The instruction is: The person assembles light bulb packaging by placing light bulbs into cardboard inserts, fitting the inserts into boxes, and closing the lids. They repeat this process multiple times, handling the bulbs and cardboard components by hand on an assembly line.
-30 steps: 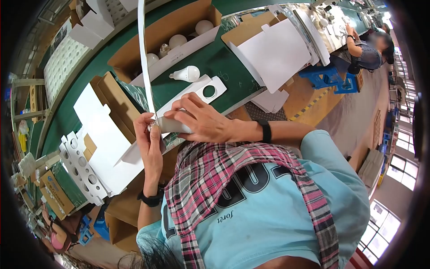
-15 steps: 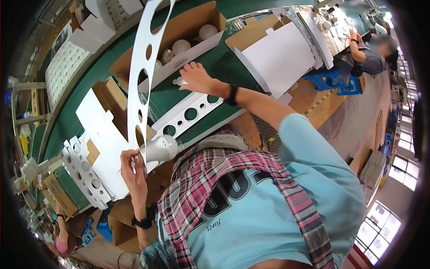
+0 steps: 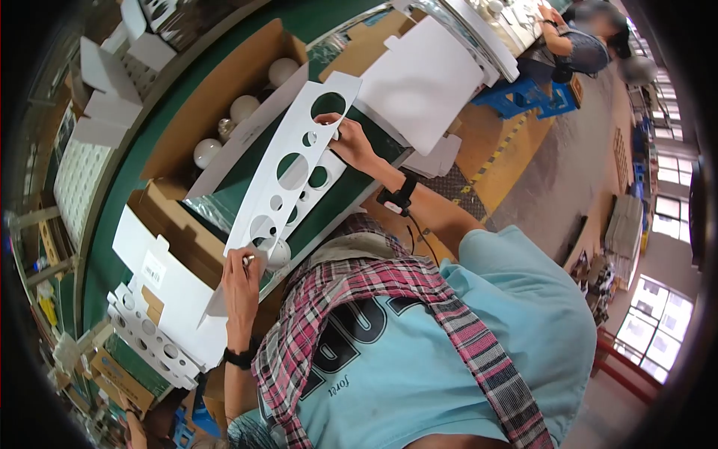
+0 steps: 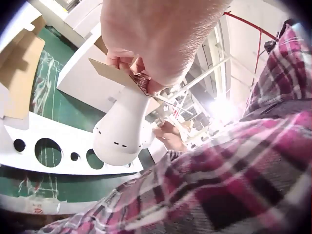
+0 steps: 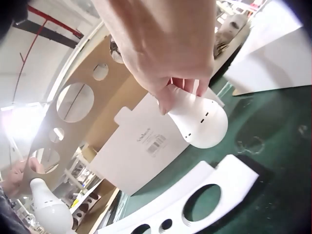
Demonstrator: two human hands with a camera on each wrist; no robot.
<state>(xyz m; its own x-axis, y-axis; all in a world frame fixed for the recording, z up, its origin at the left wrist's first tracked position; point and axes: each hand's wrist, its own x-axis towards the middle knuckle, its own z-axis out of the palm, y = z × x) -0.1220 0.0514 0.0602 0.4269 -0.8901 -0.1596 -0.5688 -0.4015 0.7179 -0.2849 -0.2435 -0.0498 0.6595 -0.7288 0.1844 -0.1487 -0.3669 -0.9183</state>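
A long white card strip (image 3: pixel 295 144) with large and small round holes slants up over the bench. At its near end my left hand (image 3: pixel 241 280) pinches the screw base of a light bulb (image 4: pixel 119 126). That bulb passes through a hole, its white dome hanging on the body side. My right hand (image 3: pixel 351 144) is by the strip's far end, gripping a second light bulb (image 5: pixel 202 119) by its neck, dome pointing away from the palm. Beneath lies another holed white card strip (image 5: pixel 229 178) on the green bench.
Beyond the strip stands an open cardboard box (image 3: pixel 209 101) with several bulbs in it. A white flapped carton (image 3: pixel 179 299) is at the left, with holed cards (image 3: pixel 142 329) beside it. White cartons (image 3: pixel 422 82) are at the right; another person (image 3: pixel 580 49) sits further off.
My right hand left the first bulb, reached to the bulb lying on the bench, and has brought it to the strip's far end. The strip has swung rightward and turned its face up.
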